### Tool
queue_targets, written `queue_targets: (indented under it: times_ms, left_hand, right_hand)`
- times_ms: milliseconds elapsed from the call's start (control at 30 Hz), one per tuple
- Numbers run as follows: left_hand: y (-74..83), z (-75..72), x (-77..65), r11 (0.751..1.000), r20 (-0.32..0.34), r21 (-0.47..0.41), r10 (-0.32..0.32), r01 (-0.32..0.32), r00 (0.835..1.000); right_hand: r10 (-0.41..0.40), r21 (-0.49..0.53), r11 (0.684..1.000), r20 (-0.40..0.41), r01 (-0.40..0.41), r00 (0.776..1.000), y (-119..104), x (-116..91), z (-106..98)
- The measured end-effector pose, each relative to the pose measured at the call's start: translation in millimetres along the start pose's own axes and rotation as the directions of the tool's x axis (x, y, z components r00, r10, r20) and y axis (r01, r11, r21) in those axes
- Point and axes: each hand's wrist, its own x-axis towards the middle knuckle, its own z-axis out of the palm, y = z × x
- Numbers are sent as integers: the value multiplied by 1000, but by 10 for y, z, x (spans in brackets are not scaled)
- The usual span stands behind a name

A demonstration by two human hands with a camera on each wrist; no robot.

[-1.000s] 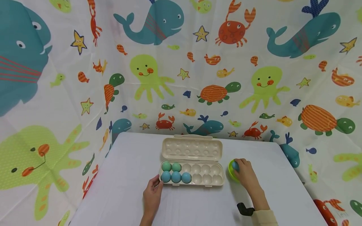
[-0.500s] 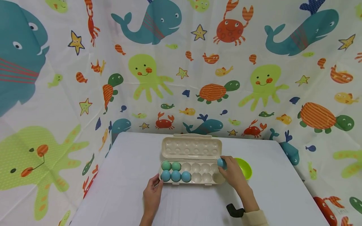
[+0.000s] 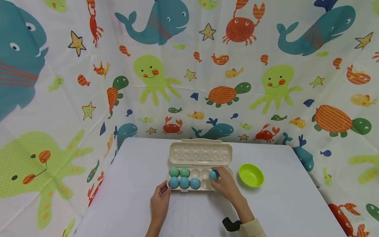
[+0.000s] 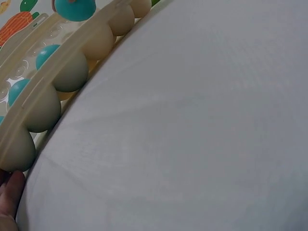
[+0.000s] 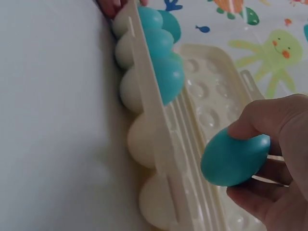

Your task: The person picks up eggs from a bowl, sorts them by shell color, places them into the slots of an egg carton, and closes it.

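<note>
A beige egg carton (image 3: 201,158) lies with its lid raised on the white table. At its left end sit two green toy eggs (image 3: 185,172) in the back row and three blue toy eggs (image 3: 184,182) in the front row. My left hand (image 3: 160,203) grips the carton's front left corner with thumb and fingers. Between the thumb and fingers of my right hand (image 3: 228,187) is another blue toy egg (image 5: 234,159), above the right part of the carton. In the right wrist view that egg is tilted and apart from the cups.
A bright green bowl (image 3: 251,176) stands right of the carton. Around the right wrist is a black strap piece (image 3: 231,224). A curtain (image 3: 189,75) printed with sea animals hangs behind and beside the white-covered table (image 3: 124,184).
My right hand has lifted the blue toy egg out of the green bowl and carried it left over the carton. The left hand has stayed at the carton's corner.
</note>
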Motion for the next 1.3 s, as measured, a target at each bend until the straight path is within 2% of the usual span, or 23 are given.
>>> queue_targets:
  times_ms: [300,600,800,1067,1200,1300]
  left_hand:
    - [7,4,3,1000,-6,-5,-18,18,1000]
    - [33,-13,2,1000,-1,-2,-13,13,1000]
    - [15,5,4,999,-15,19,-33,34,999]
    - [-12,-3,2,999,-13,-3,-38,38,999]
    - [50,3,-13,999,-19,-1,-48,48,999]
    - [194,-8,-47,999,-24,-3,-48,48,999]
  right_hand:
    - [0,44,999,116,-5,993,-46,-3,140]
    - [-57,-68,995,145,68,988,-26,20,223]
    - [-84,-58,994,177,95,981,-3,30,228]
    - [-97,-52,992,250,114,963,-28,59,188]
    - [-105,-50,991,272,123,956,-48,72,167]
    - [-96,-50,992,288,115,953,-59,82,151]
